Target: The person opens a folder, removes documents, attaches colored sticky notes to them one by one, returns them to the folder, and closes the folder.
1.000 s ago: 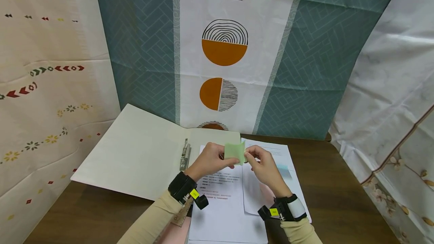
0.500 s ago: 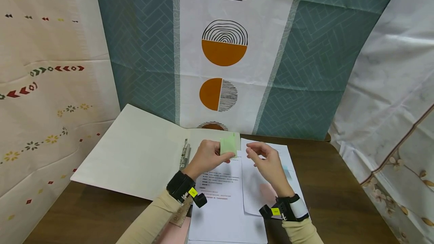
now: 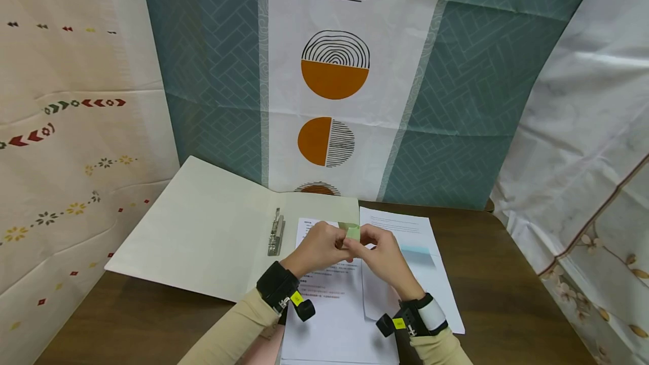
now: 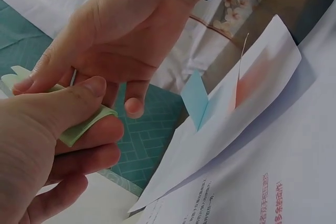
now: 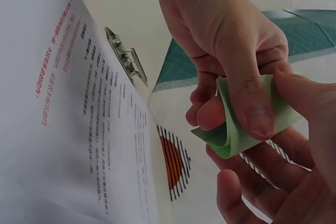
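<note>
Above the printed sheets, my left hand (image 3: 318, 249) pinches a folded green sticky note (image 3: 352, 233) between thumb and fingers. My right hand (image 3: 387, 257) meets it from the right, thumb and fingertips on the note's other side. In the left wrist view, the green note (image 4: 79, 129) lies under the left thumb, and a thin metallic piece (image 4: 73, 77) shows between the hands. The right wrist view has the green note (image 5: 239, 135) bent over on itself, left thumb pressed on its face.
An open white binder (image 3: 203, 230) with a metal clip (image 3: 276, 233) lies at the left. Printed sheets (image 3: 339, 331) lie below the hands, others (image 3: 441, 286) to their right. A blue sticky note (image 4: 195, 99) stands up from one sheet. Something pink (image 3: 262, 348) is at the front edge.
My right hand let go of the green note, moved slightly away, then came back to it. The note now looks folded smaller, and both hands are close together.
</note>
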A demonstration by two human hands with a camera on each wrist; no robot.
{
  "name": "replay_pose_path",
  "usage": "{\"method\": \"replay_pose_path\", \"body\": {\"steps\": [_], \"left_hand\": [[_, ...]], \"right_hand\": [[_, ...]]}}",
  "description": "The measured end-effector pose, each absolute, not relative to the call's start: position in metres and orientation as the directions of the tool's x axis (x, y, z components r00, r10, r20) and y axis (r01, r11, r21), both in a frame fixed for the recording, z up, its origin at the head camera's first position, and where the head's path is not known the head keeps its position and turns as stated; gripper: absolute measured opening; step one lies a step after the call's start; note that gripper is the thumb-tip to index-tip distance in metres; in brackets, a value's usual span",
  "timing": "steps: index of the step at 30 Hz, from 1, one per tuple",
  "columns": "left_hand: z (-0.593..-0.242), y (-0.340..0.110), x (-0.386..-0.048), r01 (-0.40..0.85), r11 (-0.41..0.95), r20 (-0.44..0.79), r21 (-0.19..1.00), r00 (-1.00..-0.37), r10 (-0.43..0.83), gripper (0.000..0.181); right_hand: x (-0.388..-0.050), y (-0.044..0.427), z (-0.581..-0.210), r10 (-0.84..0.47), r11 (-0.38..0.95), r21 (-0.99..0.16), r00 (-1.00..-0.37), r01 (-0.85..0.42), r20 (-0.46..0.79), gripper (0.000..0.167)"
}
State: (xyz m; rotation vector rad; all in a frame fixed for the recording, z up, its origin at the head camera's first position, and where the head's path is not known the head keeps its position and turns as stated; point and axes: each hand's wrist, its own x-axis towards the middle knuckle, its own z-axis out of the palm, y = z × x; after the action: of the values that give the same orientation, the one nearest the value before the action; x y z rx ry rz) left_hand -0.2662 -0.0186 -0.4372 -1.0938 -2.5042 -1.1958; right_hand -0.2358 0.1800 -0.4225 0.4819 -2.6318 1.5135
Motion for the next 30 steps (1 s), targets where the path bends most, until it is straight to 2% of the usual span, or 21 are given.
{"method": "replay_pose_path", "body": {"steps": [10,18,30], "left_hand": [[-0.436,-0.018,-0.268,0.674,0.352,0.422,0.65,-0.705,0.57,0.017],[-0.441,-0.02,-0.272,0.659,0.241,0.428,0.712,-0.68,0.595,0.017],[-0.44,-0.021,-0.273,0.633,0.169,0.425,0.755,-0.669,0.61,0.014]], "right_hand": [[-0.238,0.185,-0.42,-0.256,0.471,-0.807,-0.93,-0.357,0.263,0.017],[-0.239,0.187,-0.419,-0.242,0.474,-0.813,-0.938,-0.339,0.25,0.015],[-0.241,0.191,-0.416,-0.228,0.472,-0.817,-0.941,-0.331,0.25,0.014]]}}
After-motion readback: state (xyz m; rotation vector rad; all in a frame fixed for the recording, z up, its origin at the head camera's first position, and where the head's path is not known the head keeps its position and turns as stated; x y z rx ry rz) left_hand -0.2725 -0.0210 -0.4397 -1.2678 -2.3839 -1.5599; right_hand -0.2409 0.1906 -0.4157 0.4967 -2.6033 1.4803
